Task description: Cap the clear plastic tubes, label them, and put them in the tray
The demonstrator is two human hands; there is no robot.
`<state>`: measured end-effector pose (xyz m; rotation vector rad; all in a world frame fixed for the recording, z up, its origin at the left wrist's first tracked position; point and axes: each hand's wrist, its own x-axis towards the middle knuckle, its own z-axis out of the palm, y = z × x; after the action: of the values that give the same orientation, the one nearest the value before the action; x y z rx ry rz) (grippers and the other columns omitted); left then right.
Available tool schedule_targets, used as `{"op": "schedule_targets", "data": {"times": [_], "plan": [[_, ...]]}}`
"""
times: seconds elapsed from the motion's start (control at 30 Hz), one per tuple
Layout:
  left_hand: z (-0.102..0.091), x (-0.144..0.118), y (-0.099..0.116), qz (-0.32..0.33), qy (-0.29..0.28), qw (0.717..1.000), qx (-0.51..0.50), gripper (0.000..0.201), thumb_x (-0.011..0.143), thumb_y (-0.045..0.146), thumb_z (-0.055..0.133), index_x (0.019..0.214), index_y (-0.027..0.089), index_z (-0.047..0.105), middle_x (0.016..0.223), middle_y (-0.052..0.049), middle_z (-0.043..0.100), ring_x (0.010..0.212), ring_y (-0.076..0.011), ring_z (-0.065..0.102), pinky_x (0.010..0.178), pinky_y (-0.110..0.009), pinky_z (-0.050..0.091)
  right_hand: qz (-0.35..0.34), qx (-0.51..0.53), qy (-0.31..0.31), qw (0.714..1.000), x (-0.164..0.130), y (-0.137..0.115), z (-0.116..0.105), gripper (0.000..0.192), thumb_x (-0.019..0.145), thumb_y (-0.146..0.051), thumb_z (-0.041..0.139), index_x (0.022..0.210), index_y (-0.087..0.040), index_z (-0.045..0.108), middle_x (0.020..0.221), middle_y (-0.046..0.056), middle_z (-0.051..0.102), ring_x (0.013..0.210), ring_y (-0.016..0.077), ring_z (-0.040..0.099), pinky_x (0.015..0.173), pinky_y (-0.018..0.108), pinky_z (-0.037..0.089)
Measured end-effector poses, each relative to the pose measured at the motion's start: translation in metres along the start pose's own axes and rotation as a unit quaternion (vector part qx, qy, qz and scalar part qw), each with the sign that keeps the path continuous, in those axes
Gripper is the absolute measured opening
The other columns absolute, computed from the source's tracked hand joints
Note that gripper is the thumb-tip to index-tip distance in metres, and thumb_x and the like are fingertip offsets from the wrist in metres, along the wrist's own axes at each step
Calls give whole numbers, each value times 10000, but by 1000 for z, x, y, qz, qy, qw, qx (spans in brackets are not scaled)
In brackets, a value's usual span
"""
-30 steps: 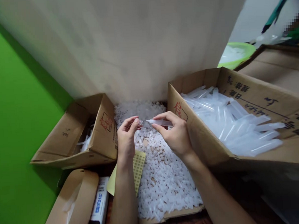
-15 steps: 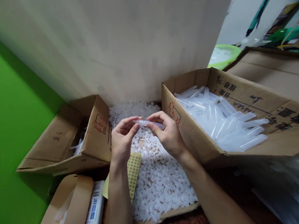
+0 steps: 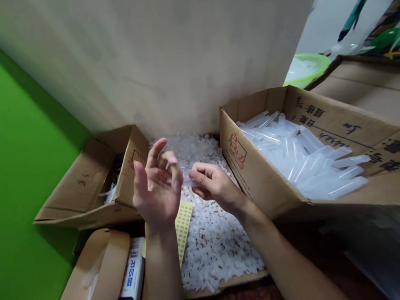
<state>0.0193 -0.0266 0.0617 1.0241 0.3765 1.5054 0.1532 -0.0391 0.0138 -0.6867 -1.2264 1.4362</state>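
Tube (image 3: 189, 181) mostly hidden, pinched by right hand (image 3: 212, 185); left hand (image 3: 157, 189) spread open beside it.

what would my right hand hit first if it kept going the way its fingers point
Most likely the left hand. The right hand pinches a clear tube whose tip points left, at the left fingers. Depth is unclear, but they look nearly touching.

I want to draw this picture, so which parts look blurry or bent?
Head view: the bottom right corner smears into blur, the cardboard boxes lean outward as a wide lens bends them, and the middle is sharp: the left hand, the right hand and the pile of small white pieces. Light is soft, with no strong glare.
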Motion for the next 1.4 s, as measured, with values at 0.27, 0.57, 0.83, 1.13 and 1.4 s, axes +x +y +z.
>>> {"op": "schedule_targets", "data": {"times": [0.27,0.57,0.83,1.13,1.4], "plan": [[0,4,-11,-4,168,985,-50,224,942,327,608,911,147,737,812,-2,668,455,-39,471,445,-172,421,-132,-143,119,974,1,12,0,160,882,-323,778,885,-206,668,859,10,698,794,156,672,738,282,552],[-3,2,-4,16,92,996,-12,224,929,393,639,804,211,673,721,16,615,486,-66,472,500,-212,422,4,38,70,997,3,10,4,417,805,-529,833,801,-208,567,594,-61,581,406,70,445,369,192,329],[-19,2,-7,11,118,993,-11,295,897,477,614,809,196,620,690,40,563,348,-37,191,340,-236,236,-77,-32,77,994,0,12,17,295,821,-411,843,789,-199,640,773,-4,715,712,143,693,668,261,561],[-53,0,7,-121,-47,868,480,384,863,565,716,1019,217,678,1057,-69,683,845,-194,649,756,-299,526,-15,-121,216,969,8,14,-3,372,783,-505,832,721,-195,636,534,-59,516,459,100,418,453,259,282],[-98,-11,2,-218,-141,641,723,196,634,202,838,685,207,649,993,-68,607,961,-282,613,874,-397,513,-13,-311,131,941,9,24,-18,332,948,-320,629,659,-201,518,700,-21,539,683,147,495,666,280,350]]}}
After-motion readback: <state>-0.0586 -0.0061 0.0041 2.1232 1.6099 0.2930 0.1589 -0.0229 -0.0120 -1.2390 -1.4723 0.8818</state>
